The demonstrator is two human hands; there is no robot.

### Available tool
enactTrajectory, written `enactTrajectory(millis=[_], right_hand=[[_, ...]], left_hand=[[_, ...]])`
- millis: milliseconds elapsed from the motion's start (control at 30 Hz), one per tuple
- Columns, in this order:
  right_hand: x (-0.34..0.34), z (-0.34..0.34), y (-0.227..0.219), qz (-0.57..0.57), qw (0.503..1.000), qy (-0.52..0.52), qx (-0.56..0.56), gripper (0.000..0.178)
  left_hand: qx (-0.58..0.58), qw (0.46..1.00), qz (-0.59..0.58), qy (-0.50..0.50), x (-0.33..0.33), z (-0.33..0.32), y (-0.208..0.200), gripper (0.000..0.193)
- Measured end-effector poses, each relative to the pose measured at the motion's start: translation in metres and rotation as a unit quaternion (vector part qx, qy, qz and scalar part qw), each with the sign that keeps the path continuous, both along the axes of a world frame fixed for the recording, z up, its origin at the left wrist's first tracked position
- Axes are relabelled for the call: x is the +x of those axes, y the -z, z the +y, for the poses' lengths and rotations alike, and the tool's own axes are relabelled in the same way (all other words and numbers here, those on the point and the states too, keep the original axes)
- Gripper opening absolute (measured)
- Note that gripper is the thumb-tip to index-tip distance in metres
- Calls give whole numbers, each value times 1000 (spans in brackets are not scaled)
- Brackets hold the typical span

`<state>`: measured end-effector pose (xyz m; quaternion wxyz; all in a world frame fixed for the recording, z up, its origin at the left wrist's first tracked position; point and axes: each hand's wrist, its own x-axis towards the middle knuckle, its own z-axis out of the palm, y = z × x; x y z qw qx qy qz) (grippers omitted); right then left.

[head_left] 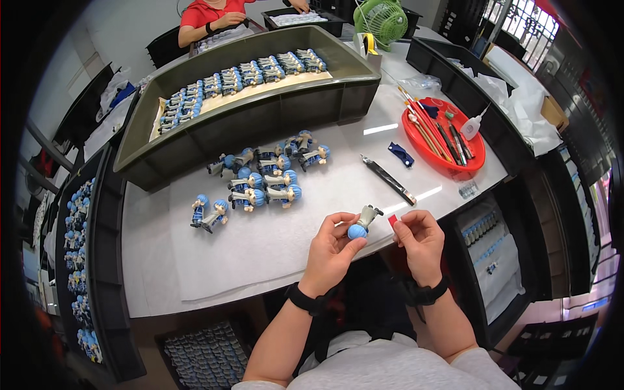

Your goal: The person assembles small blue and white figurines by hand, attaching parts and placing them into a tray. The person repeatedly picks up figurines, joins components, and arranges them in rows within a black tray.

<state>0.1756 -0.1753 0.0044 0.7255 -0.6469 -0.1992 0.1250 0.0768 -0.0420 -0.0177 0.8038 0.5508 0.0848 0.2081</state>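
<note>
My left hand (333, 250) grips a small figurine (364, 222) with a blue head and a pale grey body, tilted above the table's near edge. Beside it, my right hand (418, 242) pinches a small flat red piece (392, 220), a little apart from the figurine. What the red piece is, I cannot make out. Past my hands lies a black pen-like tool (388, 180) on the white table. To the left, several blue-headed figurines (266, 175) lie in a cluster, and a pair of figurines (209, 213) lies closer to me.
A large dark bin (273, 97) holds rows of figurines on the far side. At right, a red round tray (444, 170) carries brushes, pens and a white bottle (471, 126). A dark blue object (400, 155) lies nearby. Behind stand a green fan (380, 21) and a person in red (211, 14).
</note>
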Motion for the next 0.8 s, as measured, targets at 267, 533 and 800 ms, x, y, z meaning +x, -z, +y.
enactTrajectory(millis=[267, 533, 800], right_hand=[[-3, 2, -2, 3, 1000, -7, 5, 11], [-6, 11, -3, -8, 1000, -20, 7, 12], [-3, 28, 1, -14, 1000, -17, 5, 15]], left_hand=[[-21, 1000, -6, -3, 1, -1, -1, 37], [15, 1000, 9, -14, -1, -2, -3, 33], [42, 998, 17, -37, 2, -5, 1, 31]])
